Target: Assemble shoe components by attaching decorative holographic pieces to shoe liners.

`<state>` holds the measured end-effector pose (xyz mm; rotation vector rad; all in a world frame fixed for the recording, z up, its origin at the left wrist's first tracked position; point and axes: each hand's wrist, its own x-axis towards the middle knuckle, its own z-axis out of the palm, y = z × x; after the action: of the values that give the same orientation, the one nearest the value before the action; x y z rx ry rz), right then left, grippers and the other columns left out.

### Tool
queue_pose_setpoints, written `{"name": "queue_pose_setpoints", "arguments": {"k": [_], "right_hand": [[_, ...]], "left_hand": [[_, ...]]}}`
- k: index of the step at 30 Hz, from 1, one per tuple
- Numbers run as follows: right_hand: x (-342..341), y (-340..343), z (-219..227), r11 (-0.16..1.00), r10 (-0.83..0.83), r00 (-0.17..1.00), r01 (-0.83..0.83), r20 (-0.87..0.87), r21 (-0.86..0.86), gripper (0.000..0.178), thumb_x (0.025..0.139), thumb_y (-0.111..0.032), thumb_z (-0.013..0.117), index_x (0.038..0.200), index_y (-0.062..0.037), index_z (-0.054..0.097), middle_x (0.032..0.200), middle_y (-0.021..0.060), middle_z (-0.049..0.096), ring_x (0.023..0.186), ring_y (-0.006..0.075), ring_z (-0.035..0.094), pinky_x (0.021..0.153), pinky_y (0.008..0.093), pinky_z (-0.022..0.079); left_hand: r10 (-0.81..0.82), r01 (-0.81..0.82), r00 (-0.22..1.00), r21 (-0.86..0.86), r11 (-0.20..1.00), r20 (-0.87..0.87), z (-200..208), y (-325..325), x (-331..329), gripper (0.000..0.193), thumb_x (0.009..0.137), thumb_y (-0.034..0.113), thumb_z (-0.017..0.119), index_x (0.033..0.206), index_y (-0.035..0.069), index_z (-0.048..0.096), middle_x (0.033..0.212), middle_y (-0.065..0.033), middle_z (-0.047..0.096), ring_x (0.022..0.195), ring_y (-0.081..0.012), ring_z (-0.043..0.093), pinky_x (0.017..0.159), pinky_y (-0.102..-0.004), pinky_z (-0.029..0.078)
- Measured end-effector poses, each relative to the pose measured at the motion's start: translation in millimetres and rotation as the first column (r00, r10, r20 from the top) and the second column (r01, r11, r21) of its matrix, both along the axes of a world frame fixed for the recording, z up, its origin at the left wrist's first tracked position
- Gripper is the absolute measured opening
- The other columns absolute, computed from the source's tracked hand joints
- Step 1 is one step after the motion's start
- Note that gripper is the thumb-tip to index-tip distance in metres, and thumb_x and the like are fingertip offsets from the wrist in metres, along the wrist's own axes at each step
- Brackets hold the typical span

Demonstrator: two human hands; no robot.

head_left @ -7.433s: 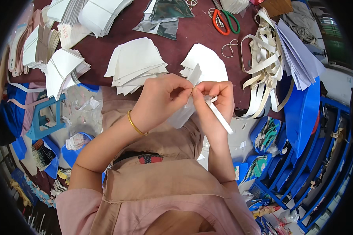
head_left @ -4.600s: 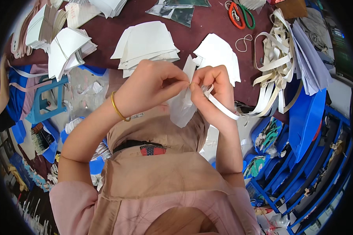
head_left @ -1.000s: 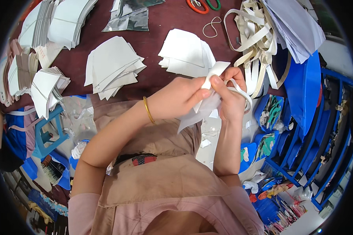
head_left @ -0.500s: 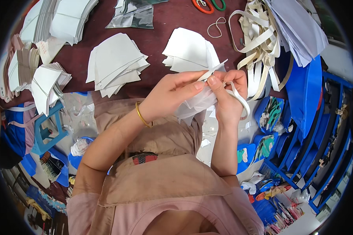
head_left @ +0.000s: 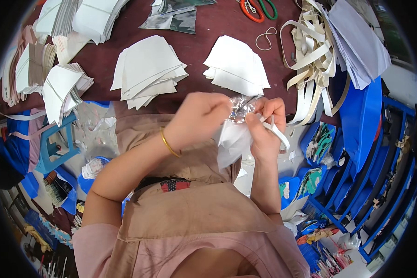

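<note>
My right hand (head_left: 267,127) pinches a narrow white strap (head_left: 279,134), whose loop hangs beside the wrist. Between my hands is a crinkled, shiny clear plastic piece (head_left: 242,109), and a thin white sheet-like piece (head_left: 235,142) hangs below it over my lap. My left hand (head_left: 201,118) is closed at the left edge of the clear plastic, its fingers curled and slightly blurred. What the left fingertips hold is hidden. Just beyond my hands, a fanned stack of white cut pieces (head_left: 236,65) lies on the table.
A dark red cloth (head_left: 197,55) covers the table. Another white stack (head_left: 148,67) lies left of centre, with banded bundles (head_left: 62,90) further left. Cream straps (head_left: 312,51) are heaped at right, near red-and-green-handled scissors (head_left: 259,10). Blue bins (head_left: 317,143) stand below right.
My left hand has drawn back to the left from the strap and curled closed. Shiny clear plastic now shows between the hands. The strap stays in my right hand; the view has shifted slightly.
</note>
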<state>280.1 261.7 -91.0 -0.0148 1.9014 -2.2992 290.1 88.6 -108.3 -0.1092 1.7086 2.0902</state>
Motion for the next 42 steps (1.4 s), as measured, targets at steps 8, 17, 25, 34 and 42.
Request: {"name": "queue_pose_setpoints", "arguments": {"k": [8, 17, 25, 34, 42], "right_hand": [[-49, 96, 29, 0.826, -0.268, 0.851, 0.444, -0.453, 0.346, 0.027, 0.07, 0.008, 0.061, 0.073, -0.0082, 0.04, 0.074, -0.0011, 0.045, 0.063, 0.0091, 0.043, 0.057, 0.0239, 0.038], [-85, 1, -16, 0.271, 0.835, 0.48, 0.069, -0.27, 0.96, 0.026, 0.075, -0.012, 0.07, 0.087, -0.0034, 0.049, 0.078, 0.012, 0.051, 0.077, 0.0336, 0.053, 0.065, 0.0414, 0.045], [-48, 29, -49, 0.443, 0.47, 0.805, 0.138, -0.361, 0.886, 0.043, 0.067, -0.016, 0.081, 0.086, -0.0036, 0.044, 0.099, 0.0149, 0.047, 0.079, 0.0378, 0.053, 0.061, 0.0427, 0.046], [-67, 49, -73, 0.671, 0.219, 0.85, 0.225, -0.478, 0.706, 0.041, 0.068, -0.009, 0.08, 0.081, -0.0061, 0.041, 0.095, 0.0109, 0.05, 0.084, 0.0243, 0.049, 0.08, 0.0314, 0.041], [-66, 56, -91, 0.809, 0.016, 0.867, 0.281, -0.498, 0.516, 0.031, 0.081, -0.011, 0.071, 0.079, -0.0081, 0.04, 0.089, 0.0044, 0.05, 0.08, 0.013, 0.044, 0.077, 0.0254, 0.038]], "left_hand": [[0.502, -0.763, 0.646, -0.476, 0.438, -0.575, 18, -147, 9, 0.017, 0.09, 0.015, 0.057, 0.097, 0.003, 0.067, 0.074, -0.0026, 0.059, 0.07, -0.0072, 0.054, 0.06, -0.0247, 0.044], [-0.207, -0.398, 0.765, -0.701, 0.591, -0.609, 1, -76, -46, 0.041, 0.085, 0.025, 0.065, 0.117, 0.001, 0.057, 0.119, -0.0156, 0.059, 0.111, -0.0324, 0.054, 0.092, -0.0381, 0.044], [-0.158, -0.464, 0.774, -0.719, 0.517, -0.613, -58, -8, -119, 0.045, 0.079, 0.036, 0.068, 0.109, 0.003, 0.061, 0.103, -0.0192, 0.059, 0.097, -0.0381, 0.056, 0.086, -0.0422, 0.047], [-0.265, -0.492, 0.763, -0.795, 0.355, -0.59, -32, -49, -171, 0.049, 0.074, 0.039, 0.071, 0.11, 0.007, 0.06, 0.11, -0.0136, 0.056, 0.105, -0.0321, 0.052, 0.087, -0.0427, 0.044], [-0.019, -0.379, 0.925, -0.924, 0.059, -0.38, -42, -98, -192, 0.056, 0.07, 0.041, 0.076, 0.112, 0.008, 0.058, 0.117, -0.0104, 0.053, 0.116, -0.029, 0.044, 0.093, -0.0456, 0.039]]}}
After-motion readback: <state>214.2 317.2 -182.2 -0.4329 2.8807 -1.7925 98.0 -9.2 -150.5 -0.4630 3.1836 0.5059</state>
